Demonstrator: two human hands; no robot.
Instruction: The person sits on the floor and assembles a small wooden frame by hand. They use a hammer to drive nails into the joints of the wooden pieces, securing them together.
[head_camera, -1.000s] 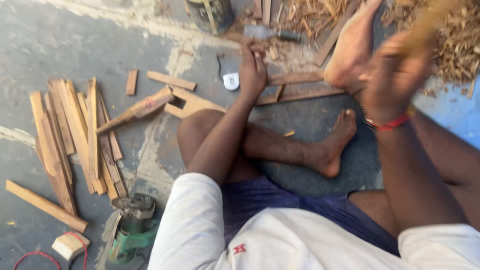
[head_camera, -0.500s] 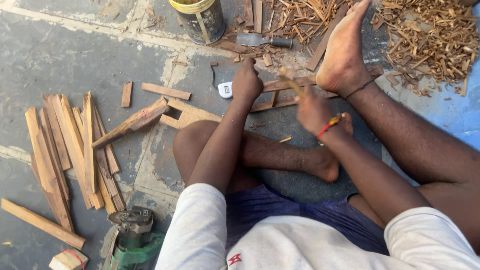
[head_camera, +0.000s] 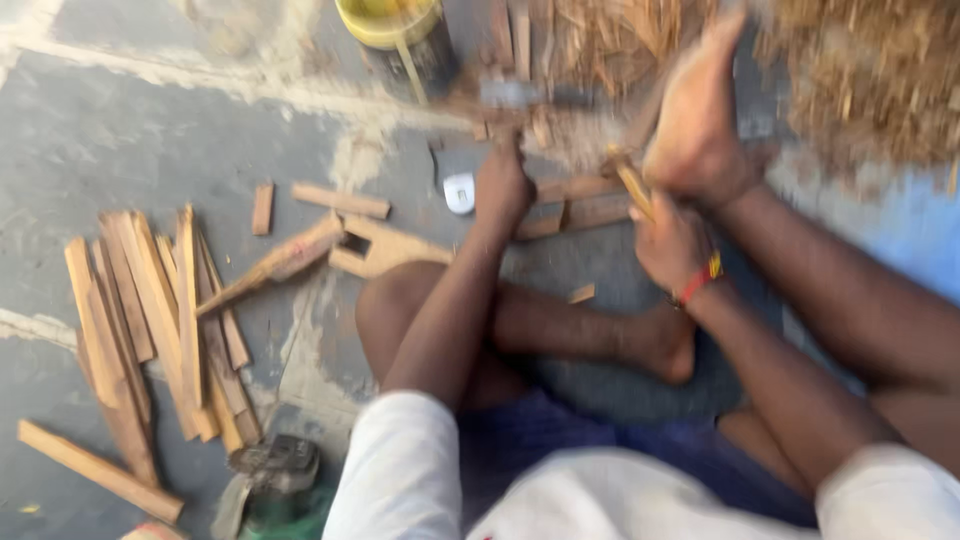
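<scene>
I sit on the floor with my legs folded. My left hand (head_camera: 502, 185) is closed over the left end of a wooden strip (head_camera: 585, 205) lying on the ground. The sole of my right foot (head_camera: 700, 120) presses on the strip's other end. My right hand (head_camera: 668, 240), with a red band at the wrist, grips a short wooden stick (head_camera: 633, 185) just above the strip, beside the foot. The picture is blurred, so what lies under the left palm is hidden.
A pile of wooden slats (head_camera: 150, 310) lies at left, with a tapered stick (head_camera: 280, 262) and a notched wooden piece (head_camera: 385, 245) nearby. A yellow can (head_camera: 395, 30) stands at top. Wood shavings (head_camera: 870, 80) heap at top right. A green power tool (head_camera: 270, 485) sits near my left side.
My right hand swung down from high at the upper right to just above the strip, still holding the stick. My left hand and foot stayed on the strip.
</scene>
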